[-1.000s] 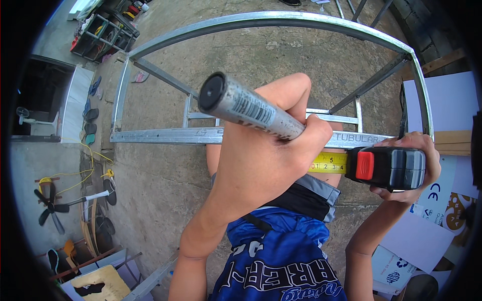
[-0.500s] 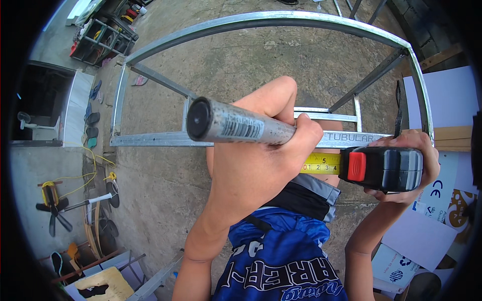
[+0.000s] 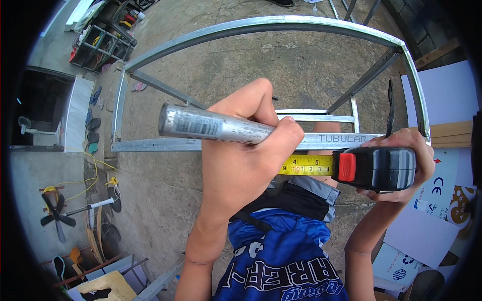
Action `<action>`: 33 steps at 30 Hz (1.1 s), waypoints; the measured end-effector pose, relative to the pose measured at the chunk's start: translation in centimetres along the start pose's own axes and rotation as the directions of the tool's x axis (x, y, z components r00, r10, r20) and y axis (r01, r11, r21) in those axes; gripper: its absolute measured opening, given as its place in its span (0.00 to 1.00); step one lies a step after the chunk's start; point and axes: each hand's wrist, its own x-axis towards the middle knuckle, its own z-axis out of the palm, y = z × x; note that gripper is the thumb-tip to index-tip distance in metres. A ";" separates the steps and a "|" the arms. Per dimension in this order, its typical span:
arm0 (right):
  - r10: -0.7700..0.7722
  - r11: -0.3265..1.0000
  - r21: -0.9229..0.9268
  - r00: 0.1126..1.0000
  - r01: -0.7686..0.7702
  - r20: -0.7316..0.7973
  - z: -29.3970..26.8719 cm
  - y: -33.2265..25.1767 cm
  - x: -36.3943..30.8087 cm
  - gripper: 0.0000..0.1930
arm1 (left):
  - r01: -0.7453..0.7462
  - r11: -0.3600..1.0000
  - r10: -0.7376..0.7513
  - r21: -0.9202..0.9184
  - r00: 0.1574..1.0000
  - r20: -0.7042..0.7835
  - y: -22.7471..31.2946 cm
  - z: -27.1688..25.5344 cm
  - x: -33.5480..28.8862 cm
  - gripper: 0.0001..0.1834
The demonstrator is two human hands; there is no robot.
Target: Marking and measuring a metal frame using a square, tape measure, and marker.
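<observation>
My left hand [image 3: 241, 160] is closed round a thick silver marker [image 3: 216, 124] with a barcode label. The marker's butt end points left and up toward me; its tip is hidden behind the fingers. In my right hand [image 3: 419, 160] sits a black tape measure [image 3: 384, 169] with a red lock button. Its yellow blade [image 3: 307, 165] runs left from the case and passes out of sight behind my left hand. Blade and case lie along the near silver metal tube [image 3: 341, 141] of a rectangular frame, and my right fingers reach over that tube.
The metal frame's far tube [image 3: 271, 21] arches across the concrete floor [image 3: 241, 60]. To the right lie white boards and printed cardboard [image 3: 422, 236]. A fan blade [image 3: 57, 215] with yellow cord is at left, near slippers [image 3: 93, 124]. A dark rack [image 3: 103, 47] stands far left.
My left hand and the marker have shifted left along the tube, and the marker lies flatter. More of the yellow blade shows between my hands. My right hand has barely moved.
</observation>
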 end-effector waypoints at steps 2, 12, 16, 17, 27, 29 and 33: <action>0.062 0.997 0.038 0.997 -0.063 0.040 -0.1 -0.1 0.1 0.29 | 0.064 0.975 -0.073 -0.212 0.997 -0.033 0.8 -0.7 -0.6 0.12; 0.083 0.994 0.067 0.996 -0.085 0.025 0.5 -0.7 0.9 0.25 | -0.007 0.782 0.380 0.623 0.798 -0.468 -3.2 -9.6 -2.0 0.26; 0.158 0.986 0.084 0.973 -0.145 -0.166 1.2 -1.7 0.9 0.13 | -0.022 0.717 0.453 0.697 0.775 -0.441 -6.4 -10.4 -2.0 0.26; 0.235 0.968 0.137 0.947 -0.209 -0.221 1.0 -2.0 0.6 0.11 | -0.022 0.753 0.440 0.657 0.760 -0.479 -6.8 -10.4 -2.0 0.25; 0.313 0.912 0.380 0.859 -0.153 -0.405 -12.5 -0.9 -8.0 0.13 | -0.018 0.772 0.427 0.636 0.755 -0.497 -7.3 -10.6 -1.9 0.24; 0.339 0.873 0.461 0.877 -0.159 -0.341 -15.3 0.3 -9.3 0.21 | -0.003 0.784 0.401 0.621 0.765 -0.504 -7.3 -10.5 -2.0 0.24; 0.370 0.837 0.497 0.906 -0.229 -0.207 -19.1 3.0 -10.2 0.32 | -0.018 0.742 0.465 0.670 0.734 -0.495 -7.7 -10.6 -1.9 0.23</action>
